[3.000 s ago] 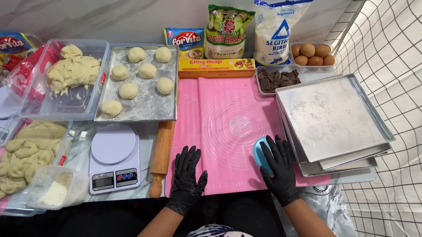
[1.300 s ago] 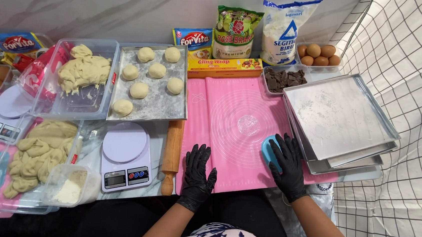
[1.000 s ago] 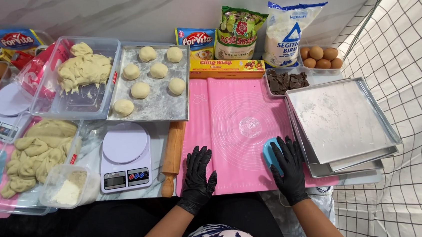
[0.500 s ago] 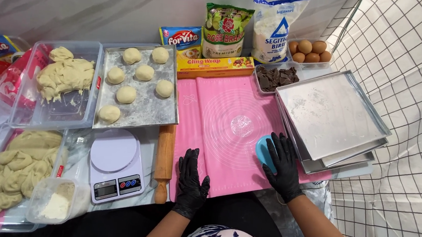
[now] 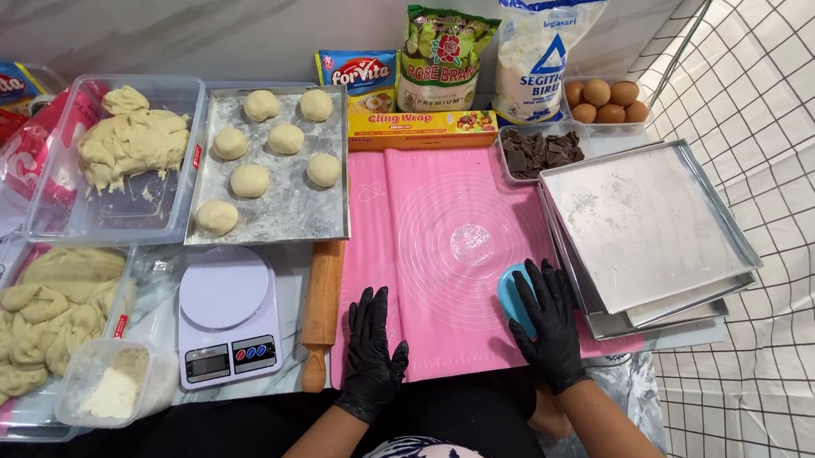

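Note:
Both hands wear black gloves. My left hand [image 5: 372,354] lies flat, fingers spread, on the near left part of the pink silicone baking mat [image 5: 456,233]. My right hand [image 5: 545,322] rests over a blue plastic scraper [image 5: 514,291] at the mat's near right edge, fingers curled on it. A wooden rolling pin [image 5: 321,311] lies just left of my left hand. A metal tray [image 5: 274,199] holding several dough balls [image 5: 249,181] sits beyond the rolling pin.
Stacked empty metal trays [image 5: 650,229] stand right of the mat. A digital scale [image 5: 224,316], clear tubs of dough [image 5: 133,144] [image 5: 47,317], a small flour tub [image 5: 114,392], chocolate pieces [image 5: 539,152], eggs [image 5: 607,99], flour bags and a wrap box line the counter. Wire grid at right.
The view shifted slightly as my head moved. Both hands stay on the mat in about the same places, the right one still on the blue scraper.

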